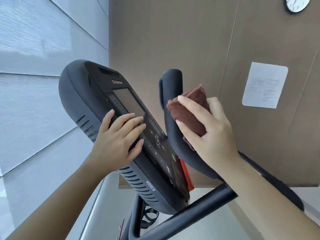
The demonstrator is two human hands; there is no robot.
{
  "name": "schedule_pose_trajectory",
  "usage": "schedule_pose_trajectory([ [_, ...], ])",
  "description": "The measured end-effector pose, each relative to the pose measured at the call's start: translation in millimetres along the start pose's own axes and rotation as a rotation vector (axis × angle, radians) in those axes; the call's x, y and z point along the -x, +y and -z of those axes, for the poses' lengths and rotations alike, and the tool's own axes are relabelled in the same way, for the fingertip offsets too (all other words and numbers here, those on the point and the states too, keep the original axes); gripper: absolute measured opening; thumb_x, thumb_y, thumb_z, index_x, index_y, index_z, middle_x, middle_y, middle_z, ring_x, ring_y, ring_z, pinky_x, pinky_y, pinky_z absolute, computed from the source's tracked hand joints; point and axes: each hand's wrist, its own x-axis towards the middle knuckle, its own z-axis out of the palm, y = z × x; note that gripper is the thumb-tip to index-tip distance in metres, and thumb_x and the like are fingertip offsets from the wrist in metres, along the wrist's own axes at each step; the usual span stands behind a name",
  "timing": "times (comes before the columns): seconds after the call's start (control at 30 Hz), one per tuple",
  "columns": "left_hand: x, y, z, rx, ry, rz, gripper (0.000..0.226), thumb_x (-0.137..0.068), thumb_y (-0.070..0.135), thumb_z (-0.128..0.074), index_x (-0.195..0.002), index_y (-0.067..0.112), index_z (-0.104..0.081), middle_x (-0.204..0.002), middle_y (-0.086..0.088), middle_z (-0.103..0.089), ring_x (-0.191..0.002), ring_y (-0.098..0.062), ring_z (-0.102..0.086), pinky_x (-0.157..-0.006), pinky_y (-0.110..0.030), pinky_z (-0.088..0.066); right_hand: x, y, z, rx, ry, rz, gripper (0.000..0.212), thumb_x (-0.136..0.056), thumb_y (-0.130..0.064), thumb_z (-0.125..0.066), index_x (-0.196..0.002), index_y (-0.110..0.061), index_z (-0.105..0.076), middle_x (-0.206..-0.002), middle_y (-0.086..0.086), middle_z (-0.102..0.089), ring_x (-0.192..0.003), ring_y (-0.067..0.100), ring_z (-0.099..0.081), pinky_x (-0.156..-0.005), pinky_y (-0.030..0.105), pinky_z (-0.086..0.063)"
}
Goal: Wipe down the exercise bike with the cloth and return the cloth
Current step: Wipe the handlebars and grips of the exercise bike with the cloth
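The exercise bike's dark console (81, 94) fills the middle of the tilted view, with a grey screen (129, 101) and several buttons below it. My left hand (117, 141) lies flat on the console's face, fingers spread over the lower edge of the screen. A curved black handlebar (170, 122) rises just right of the console. My right hand (209, 132) holds a folded dark red cloth (190, 108) pressed against the handlebar's right side. A lower black bar (195, 212) crosses beneath my right forearm.
A brown panelled wall stands behind the bike with a white paper notice (265, 85) and a round clock (297, 3) at the top right. Pale blinds (34, 66) cover the left side. A bottle cage (150, 217) sits below the console.
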Motion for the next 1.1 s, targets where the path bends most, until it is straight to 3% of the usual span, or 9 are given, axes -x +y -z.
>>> schedule_pose_trajectory([
  [0.13, -6, -8, -4, 0.020, 0.070, -0.075, 0.032, -0.083, 0.027, -0.048, -0.105, 0.011, -0.066, -0.114, -0.006, -0.065, -0.111, -0.025, -0.056, -0.102, -0.046, -0.023, -44, -16, -12, 0.130, 0.085, -0.028, 0.037, -0.084, -0.025, -0.062, -0.121, -0.023, -0.059, -0.102, 0.010, -0.048, -0.088, 0.018, -0.053, -0.076, 0.024, -0.046],
  [0.27, -9, -18, -7, 0.041, 0.125, -0.113, 0.031, -0.083, 0.027, -0.048, -0.104, 0.012, -0.065, -0.112, -0.006, -0.066, -0.109, -0.025, -0.055, -0.099, -0.046, -0.027, -11, -24, -1, 0.239, -0.077, 0.003, 0.037, -0.086, -0.030, -0.058, -0.123, -0.026, -0.056, -0.102, 0.007, -0.049, -0.087, 0.022, -0.055, -0.074, 0.030, -0.050],
  [0.4, -6, -27, -9, 0.086, 0.155, -0.191, 0.028, -0.085, 0.024, -0.046, -0.101, 0.011, -0.064, -0.106, -0.007, -0.067, -0.100, -0.026, -0.061, -0.092, -0.043, -0.032, 36, -39, 4, 0.511, -0.221, 0.093, 0.035, -0.087, -0.029, -0.053, -0.122, -0.029, -0.051, -0.093, 0.012, -0.056, -0.078, 0.026, -0.055, -0.061, 0.039, -0.054],
  [0.53, -4, -37, -8, 0.087, 0.195, -0.238, 0.025, -0.084, 0.023, -0.047, -0.093, 0.008, -0.064, -0.094, -0.009, -0.067, -0.086, -0.028, -0.063, -0.088, -0.041, -0.033, -12, -52, -13, 0.484, -0.038, -0.028, 0.037, -0.082, -0.021, -0.065, -0.119, -0.020, -0.061, -0.099, 0.018, -0.053, -0.086, 0.029, -0.056, -0.070, 0.039, -0.054],
  [0.63, -4, -38, -7, 0.071, 0.169, -0.239, 0.023, -0.085, 0.023, -0.046, -0.080, 0.007, -0.062, -0.083, -0.009, -0.065, -0.077, -0.029, -0.061, -0.087, -0.041, -0.033, -57, -49, -23, 0.534, 0.084, -0.123, 0.037, -0.084, -0.026, -0.063, -0.121, -0.025, -0.058, -0.105, 0.013, -0.048, -0.092, 0.025, -0.053, -0.077, 0.030, -0.048],
  [0.73, -4, -38, -6, 0.060, 0.140, -0.228, 0.028, -0.086, 0.022, -0.041, -0.069, 0.007, -0.056, -0.075, -0.008, -0.061, -0.072, -0.029, -0.058, -0.089, -0.041, -0.031, -31, -57, -22, 0.569, -0.010, -0.136, 0.042, -0.084, -0.027, -0.063, -0.124, -0.026, -0.055, -0.105, 0.012, -0.047, -0.091, 0.024, -0.053, -0.075, 0.032, -0.051],
  [0.9, -4, -39, -6, 0.066, 0.178, -0.233, 0.027, -0.087, 0.021, -0.040, -0.066, 0.007, -0.051, -0.072, -0.008, -0.057, -0.070, -0.028, -0.053, -0.085, -0.039, -0.032, 28, -78, -17, 0.711, -0.228, -0.070, 0.042, -0.078, -0.020, -0.071, -0.118, -0.014, -0.061, -0.095, 0.020, -0.055, -0.081, 0.030, -0.058, -0.063, 0.041, -0.058],
  [1.1, -3, -38, -9, 0.085, 0.192, -0.233, 0.026, -0.086, 0.021, -0.040, -0.066, 0.007, -0.050, -0.069, -0.007, -0.054, -0.069, -0.028, -0.051, -0.084, -0.037, -0.032, -45, -72, -41, 0.795, -0.040, -0.107, 0.038, -0.083, -0.025, -0.064, -0.120, -0.020, -0.059, -0.103, 0.018, -0.051, -0.089, 0.030, -0.054, -0.066, 0.043, -0.055],
])
